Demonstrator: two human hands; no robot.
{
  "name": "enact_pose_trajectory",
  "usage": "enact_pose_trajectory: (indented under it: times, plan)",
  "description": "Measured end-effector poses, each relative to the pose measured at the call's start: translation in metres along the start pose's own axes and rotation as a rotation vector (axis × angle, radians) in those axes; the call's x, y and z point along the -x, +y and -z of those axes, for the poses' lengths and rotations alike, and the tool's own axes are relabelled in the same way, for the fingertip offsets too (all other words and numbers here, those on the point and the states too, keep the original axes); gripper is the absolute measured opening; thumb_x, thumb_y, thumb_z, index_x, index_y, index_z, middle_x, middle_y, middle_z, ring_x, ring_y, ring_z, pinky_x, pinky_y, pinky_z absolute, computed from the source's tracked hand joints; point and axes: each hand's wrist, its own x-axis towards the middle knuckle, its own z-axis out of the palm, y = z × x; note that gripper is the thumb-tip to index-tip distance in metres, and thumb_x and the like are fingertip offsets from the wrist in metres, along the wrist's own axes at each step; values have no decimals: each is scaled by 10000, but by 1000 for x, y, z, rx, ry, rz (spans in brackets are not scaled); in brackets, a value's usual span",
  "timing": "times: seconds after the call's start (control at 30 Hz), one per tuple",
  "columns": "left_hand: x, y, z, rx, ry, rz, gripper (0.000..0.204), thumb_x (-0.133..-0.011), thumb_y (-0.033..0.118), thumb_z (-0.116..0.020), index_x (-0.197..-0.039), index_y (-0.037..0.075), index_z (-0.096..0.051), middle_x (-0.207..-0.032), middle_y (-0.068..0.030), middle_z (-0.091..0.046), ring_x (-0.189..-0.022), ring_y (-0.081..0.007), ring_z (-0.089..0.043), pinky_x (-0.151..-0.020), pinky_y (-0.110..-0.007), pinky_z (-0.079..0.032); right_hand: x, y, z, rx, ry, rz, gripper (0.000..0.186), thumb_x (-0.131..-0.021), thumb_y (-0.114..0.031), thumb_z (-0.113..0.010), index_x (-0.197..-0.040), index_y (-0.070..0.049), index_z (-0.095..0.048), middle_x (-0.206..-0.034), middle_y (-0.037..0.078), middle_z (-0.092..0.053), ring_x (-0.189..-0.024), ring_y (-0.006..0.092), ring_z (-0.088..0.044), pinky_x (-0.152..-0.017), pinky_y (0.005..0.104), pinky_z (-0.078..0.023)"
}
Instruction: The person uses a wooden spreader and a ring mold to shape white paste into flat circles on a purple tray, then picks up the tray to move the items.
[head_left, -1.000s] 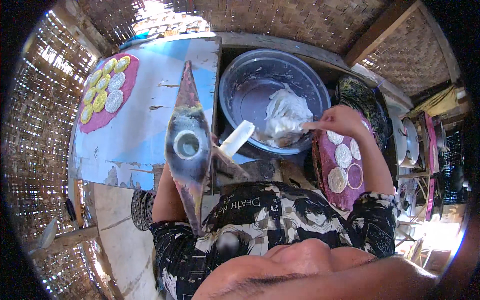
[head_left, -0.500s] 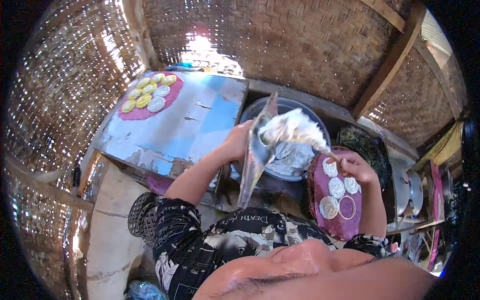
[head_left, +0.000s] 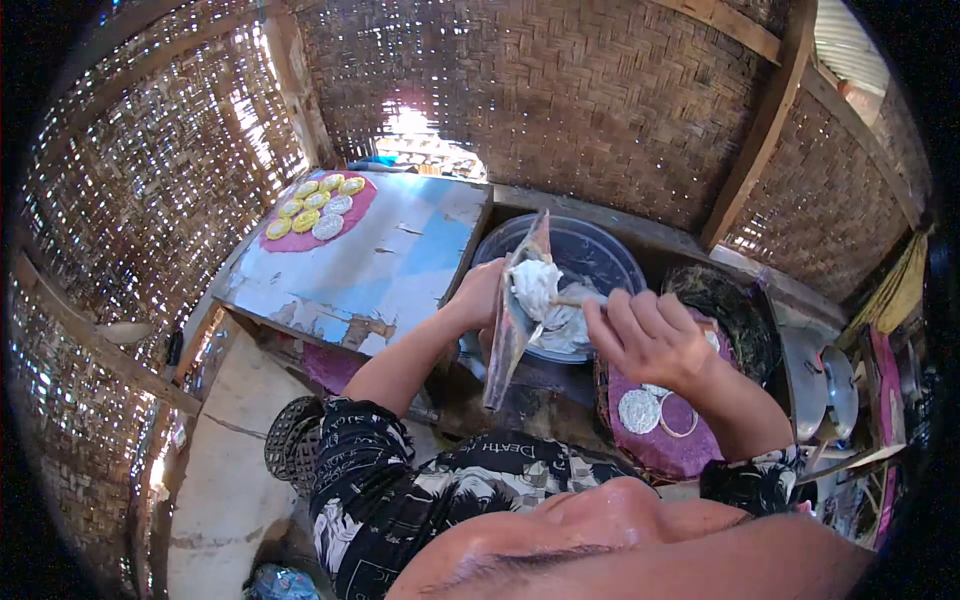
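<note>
In my left hand is a bag, greyish with pink and yellow patches, its mouth spread open over the basin. My right hand grips a wooden stick, its far end in white batter at the bag's mouth. Beneath them is a clear plastic basin with more white batter in it. Just below my right hand, a purple cloth carries white lacy discs and a thin ring. My right arm and hand hide part of that cloth.
A worn blue and white table stands at the left. On it, a pink cloth holds several yellow and white discs. Metal pot lids stand at the right. Woven bamboo walls close in the space.
My right hand has moved left and brought the batter on the stick from above the basin into the bag's mouth. My left hand still holds the bag.
</note>
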Motion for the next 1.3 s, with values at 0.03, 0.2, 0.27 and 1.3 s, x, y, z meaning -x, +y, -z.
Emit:
enact_pose_trajectory:
  times: [0.03, 0.2, 0.27, 1.3]
  plan:
    - [2, -4, -1, -36, -20, 18, 394, -609, 255, -604, -910, 7, -546, -870, -210, -561, -843, -360, -532, -730, -397, -424, 4, 1, 4, -47, -44, 7, 305, -655, -123, -581, -960, -120, -574, -744, -31, -506, -621, 103, -493, -485, 243, -349]
    - [31, -44, 16, -80, 78, 224, 329, -644, 268, -589, -872, 32, -580, -866, -199, -578, -825, -359, -548, -715, -391, -436, 19, 32, 41, -264, -57, -319, 266, -617, -155, -634, -880, -134, -597, -627, -6, -467, -554, 134, -474, -463, 272, -325]
    - [31, -21, 19, -61, 78, 173, 352, -642, 264, -595, -909, 37, -560, -877, -190, -574, -835, -358, -543, -720, -391, -432, 24, 37, 41, -273, -21, -398, 278, -577, -175, -663, -847, -141, -606, -604, -3, -458, -526, 157, -471, -454, 291, -338]
    - [37, -27, -11, -247, 215, 167, 350, -618, 242, -618, -907, 51, -571, -859, -178, -574, -793, -335, -560, -692, -364, -445, 35, 19, 17, -364, -4, -420, 247, -582, -169, -663, -820, -141, -599, -558, -4, -417, -497, 153, -460, -454, 287, -344]
